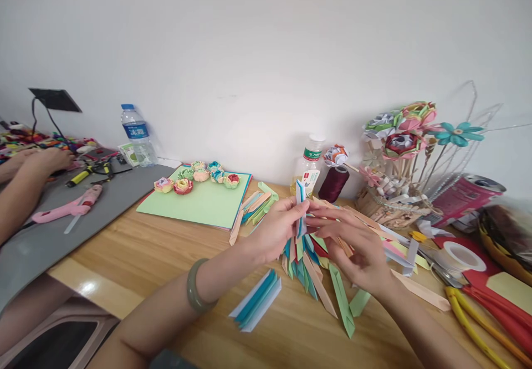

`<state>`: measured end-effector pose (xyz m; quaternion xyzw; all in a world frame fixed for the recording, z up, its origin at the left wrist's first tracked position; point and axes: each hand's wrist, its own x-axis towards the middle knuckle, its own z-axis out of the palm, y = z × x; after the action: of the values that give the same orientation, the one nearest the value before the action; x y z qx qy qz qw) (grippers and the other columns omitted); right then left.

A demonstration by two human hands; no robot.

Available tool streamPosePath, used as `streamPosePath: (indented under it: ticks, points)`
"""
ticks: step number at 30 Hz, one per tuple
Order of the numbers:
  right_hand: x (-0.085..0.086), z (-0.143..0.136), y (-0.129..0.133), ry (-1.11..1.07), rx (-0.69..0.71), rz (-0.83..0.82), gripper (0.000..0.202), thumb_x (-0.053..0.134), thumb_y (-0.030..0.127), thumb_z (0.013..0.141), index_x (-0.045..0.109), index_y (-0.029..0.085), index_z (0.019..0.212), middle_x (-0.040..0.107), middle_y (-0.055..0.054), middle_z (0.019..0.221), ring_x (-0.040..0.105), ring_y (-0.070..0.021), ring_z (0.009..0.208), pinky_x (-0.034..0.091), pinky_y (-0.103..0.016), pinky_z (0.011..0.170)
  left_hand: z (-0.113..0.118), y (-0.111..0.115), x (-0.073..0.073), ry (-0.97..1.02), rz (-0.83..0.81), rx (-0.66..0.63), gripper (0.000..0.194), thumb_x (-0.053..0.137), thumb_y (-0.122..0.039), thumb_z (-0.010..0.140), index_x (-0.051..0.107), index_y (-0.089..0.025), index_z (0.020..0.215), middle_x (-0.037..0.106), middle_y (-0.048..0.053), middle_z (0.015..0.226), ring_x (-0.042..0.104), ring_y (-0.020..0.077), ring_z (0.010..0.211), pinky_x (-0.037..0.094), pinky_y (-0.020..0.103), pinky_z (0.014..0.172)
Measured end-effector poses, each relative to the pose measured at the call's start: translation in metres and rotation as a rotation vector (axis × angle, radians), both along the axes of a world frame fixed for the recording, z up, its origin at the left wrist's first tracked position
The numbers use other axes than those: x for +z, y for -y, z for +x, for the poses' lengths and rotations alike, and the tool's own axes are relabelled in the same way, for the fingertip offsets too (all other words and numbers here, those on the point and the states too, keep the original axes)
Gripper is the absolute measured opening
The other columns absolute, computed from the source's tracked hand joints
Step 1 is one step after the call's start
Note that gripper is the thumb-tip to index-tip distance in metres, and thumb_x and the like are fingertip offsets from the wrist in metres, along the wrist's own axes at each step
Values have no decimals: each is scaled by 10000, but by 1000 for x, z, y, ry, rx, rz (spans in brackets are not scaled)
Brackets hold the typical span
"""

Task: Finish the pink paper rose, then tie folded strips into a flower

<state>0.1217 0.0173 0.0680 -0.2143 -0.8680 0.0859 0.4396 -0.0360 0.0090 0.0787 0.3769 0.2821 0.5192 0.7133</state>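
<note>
Left hand: pinching folded blue-white paper strip upright above the pile. Right hand: fingers loosely spread, palm empty, fingertips beside strip. Below, wood tabletop; white wall behind; pink glue gun on gray mat.

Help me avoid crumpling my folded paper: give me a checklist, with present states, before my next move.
1. Folded paper piece pinched by the left hand: ok.
2. Right hand touching that piece: cannot tell, fingertips close beside it.
3. Space under the hands free of loose strips: not ok, they lie heaped there.
4. Blue-and-white folded stack apart from the heap: ok.
5. Green-labelled bottle upright, cap on: ok.
6. Pink glue gun cool: cannot tell.
</note>
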Motion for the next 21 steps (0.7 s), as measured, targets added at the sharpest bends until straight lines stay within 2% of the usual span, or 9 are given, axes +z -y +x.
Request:
streamPosePath:
  ticks: [2,4,7,10,12,14,16,19,21]
  points:
    - [7,-1,6,-134,-140,-144,228,463,108,797,582,231,948,649,-48,981,589,-191,940,491,-372,795,1,2,-1,-150,36,30,183,530,-302,776,571,-124,782,590,26,689,513,79,520,373,196,485]
    - [13,-2,11,-246,-255,-300,288,480,183,827,527,249,1103,608,-59,1085,581,-180,966,491,-355,804,3,6,-1,-280,88,14,209,509,-333,784,527,-133,728,552,1,614,426,50,434,289,182,414]
    - [18,-4,16,-282,-173,-543,407,494,293,833,425,252,1232,569,-77,1174,557,-194,1032,508,-347,786,9,16,-1,-407,174,-37,258,490,-343,791,457,-144,629,458,-32,524,340,37,417,229,187,407]
    - [17,-4,23,-256,-99,-730,323,517,347,812,549,200,1099,650,-87,1042,618,-201,906,544,-316,671,13,29,-3,-441,193,-113,323,503,-382,777,419,-144,576,406,-37,529,344,42,469,243,195,448]
    - [14,-1,28,-286,-92,-812,268,539,357,795,606,178,984,686,-82,947,644,-191,804,550,-304,632,12,38,-5,-370,89,-187,311,507,-421,767,448,-142,642,423,-32,573,341,44,477,251,200,456]
    - [11,2,35,-360,-85,-857,255,552,350,788,607,172,963,699,-76,895,653,-179,752,551,-307,647,8,48,-7,-294,-41,-271,291,509,-431,764,487,-141,751,428,-31,601,338,44,466,250,199,439]
    - [7,4,44,-411,-84,-864,279,549,336,795,577,182,1026,704,-67,871,657,-178,760,547,-321,689,3,58,-8,-250,-116,-359,275,512,-407,772,507,-132,794,373,-51,566,269,30,427,201,186,406]
    - [0,4,61,-378,-85,-808,314,523,324,815,540,214,1108,693,-63,935,640,-196,874,524,-351,773,0,76,-11,-152,-207,-471,247,508,-384,785,488,-139,768,304,-75,520,188,16,397,135,171,388]
    - [-6,3,72,-320,-85,-753,317,495,320,833,532,233,1136,672,-65,1006,613,-205,951,507,-360,812,3,87,-14,-107,-228,-500,266,489,-414,792,480,-149,773,302,-79,492,212,21,378,171,166,377]
